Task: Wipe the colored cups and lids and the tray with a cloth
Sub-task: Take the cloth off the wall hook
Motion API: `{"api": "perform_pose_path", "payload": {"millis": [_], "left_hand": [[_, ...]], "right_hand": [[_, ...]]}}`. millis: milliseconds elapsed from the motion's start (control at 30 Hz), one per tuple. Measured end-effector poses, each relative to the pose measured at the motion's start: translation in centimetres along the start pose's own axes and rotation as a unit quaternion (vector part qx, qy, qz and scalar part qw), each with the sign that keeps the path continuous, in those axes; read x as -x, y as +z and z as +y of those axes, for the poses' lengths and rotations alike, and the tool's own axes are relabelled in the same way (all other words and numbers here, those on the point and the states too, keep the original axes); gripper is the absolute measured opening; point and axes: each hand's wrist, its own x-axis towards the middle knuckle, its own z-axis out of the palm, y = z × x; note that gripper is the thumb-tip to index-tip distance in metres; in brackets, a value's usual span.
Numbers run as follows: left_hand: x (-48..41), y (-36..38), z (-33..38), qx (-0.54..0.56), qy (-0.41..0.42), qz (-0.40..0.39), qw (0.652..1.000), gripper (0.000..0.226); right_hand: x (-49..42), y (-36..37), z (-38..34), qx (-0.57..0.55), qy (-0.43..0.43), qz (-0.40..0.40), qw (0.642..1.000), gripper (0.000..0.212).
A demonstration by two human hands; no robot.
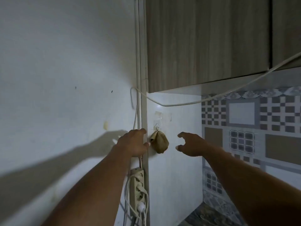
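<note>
Two big surfaces fill our view: the pale wall (pixel 57 70) and the wooden upper cabinet (pixel 208 43), with patterned tiles (pixel 252 128) at the right. We judge this to be the fetching step, before any wiping. Our left hand (pixel 133 142) and right hand (pixel 193 144) reach with fingers spread, holding nothing, on either side of the brown cloth (pixel 159 142), which hangs bunched from a small wall hook (pixel 157 128). Next we would need to close on the bundle and lift it up off the hook. We cannot tell whether the left thumb touches the cloth. The cups, lids and tray lie outside the view, and how the cloth catches on the hook is too small to make out.
</note>
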Motion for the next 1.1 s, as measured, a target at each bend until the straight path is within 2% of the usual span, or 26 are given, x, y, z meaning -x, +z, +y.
{"api": "perform_pose_path", "payload": {"millis": [267, 333, 433, 633, 700, 800, 867, 967, 1100], "left_hand": [[-7.3, 5.0, -1.0, -0.019, 0.026, 0.087, 0.996, 0.034], [-8.4, 5.9, -1.4, -0.007, 0.029, 0.108, 0.994, 0.025], [-9.7, 6.6, -2.0, 0.047, 0.024, 0.128, 0.990, 0.016], [-10.3, 6.4, -2.9, 0.115, 0.033, 0.098, 0.988, 0.016], [-9.9, 6.5, -3.0, 0.149, 0.027, 0.112, 0.982, 0.016], [-9.6, 6.3, -2.9, 0.207, 0.019, 0.149, 0.967, 0.012], [-9.6, 5.8, -2.7, 0.262, 0.009, 0.173, 0.949, 0.013], [-9.7, 4.7, -2.5, 0.339, -0.029, 0.190, 0.921, 0.007], [-9.4, 3.6, -2.8, 0.492, -0.076, 0.102, 0.862, 0.006]], "right_hand": [[-8.1, 3.6, 1.2, -0.076, 0.008, 0.014, 0.997, 0.049], [-9.6, 4.4, 0.9, -0.100, 0.004, 0.025, 0.995, 0.045], [-11.5, 6.0, 0.4, -0.151, -0.004, 0.054, 0.987, 0.027], [-11.5, 5.9, 0.0, -0.293, 0.057, 0.085, 0.950, 0.027], [-11.0, 4.9, -0.2, -0.325, 0.056, 0.102, 0.939, 0.020], [-10.4, 3.0, -0.6, -0.369, 0.050, 0.123, 0.920, 0.016], [-10.0, 1.7, -1.0, -0.390, 0.043, 0.145, 0.908, 0.021], [-9.5, 0.3, -1.3, -0.469, 0.034, 0.146, 0.870, 0.030], [-8.6, -0.4, -1.1, -0.539, 0.055, 0.091, 0.836, 0.034]]}}
